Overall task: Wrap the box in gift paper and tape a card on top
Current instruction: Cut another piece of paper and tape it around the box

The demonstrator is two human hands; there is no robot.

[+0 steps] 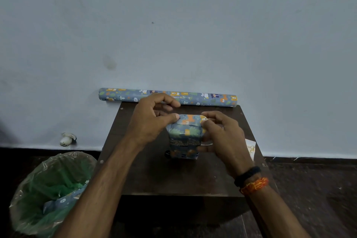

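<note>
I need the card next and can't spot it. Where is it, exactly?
Start at the dark table. On its right edge, just beyond the right hand, lies the card. It is the only white thing there, with gold lettering, unlike the patterned blue box.

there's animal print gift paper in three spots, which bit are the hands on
The wrapped box mid-table, pinched by left hand and right hand. The roll lies untouched by the wall; the scrap is in the bin.
</note>
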